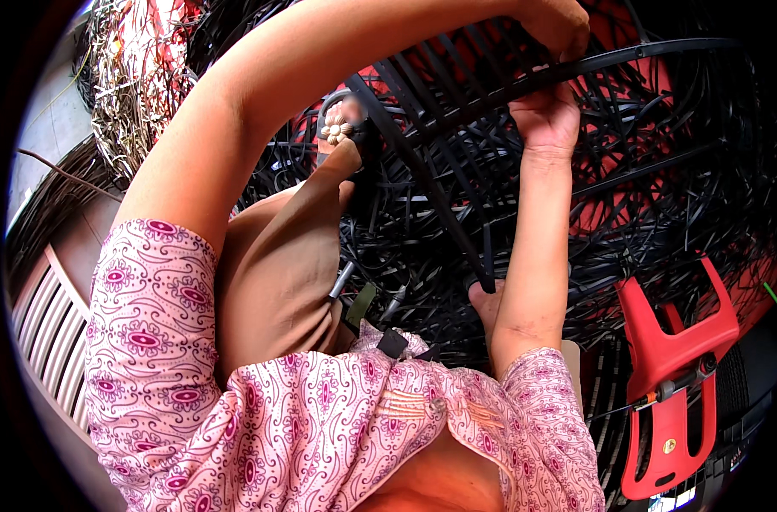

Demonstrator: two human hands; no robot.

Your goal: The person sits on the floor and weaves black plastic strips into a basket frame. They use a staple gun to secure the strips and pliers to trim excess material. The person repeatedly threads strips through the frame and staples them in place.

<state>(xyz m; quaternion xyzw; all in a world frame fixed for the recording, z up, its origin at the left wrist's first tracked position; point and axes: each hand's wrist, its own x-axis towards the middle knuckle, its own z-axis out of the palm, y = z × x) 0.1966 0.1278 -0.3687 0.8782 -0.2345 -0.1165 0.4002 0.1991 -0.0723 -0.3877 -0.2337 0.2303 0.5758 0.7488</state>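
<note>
A black frame (482, 102) with a long curved bar and several straight slats stands tilted in front of me. My left arm arches over it from the left, and my left hand (557, 27) is curled down at the curved bar near the top edge. What its fingers pinch is hidden. From below, my right hand (545, 119) meets the same bar, palm side showing, with its fingers bent up around the bar and partly out of sight behind it. Loose black flat strips (661, 183) lie in a thick tangle around and beneath the frame.
At lower right is a red plastic chair (674, 341), with a thin tool (666, 391) lying across it. A pale slatted seat (51, 328) stands at left near coiled dark strands (60, 192). My sandalled foot (337, 128) rests among the strips. Red material (610, 213) shows beneath them.
</note>
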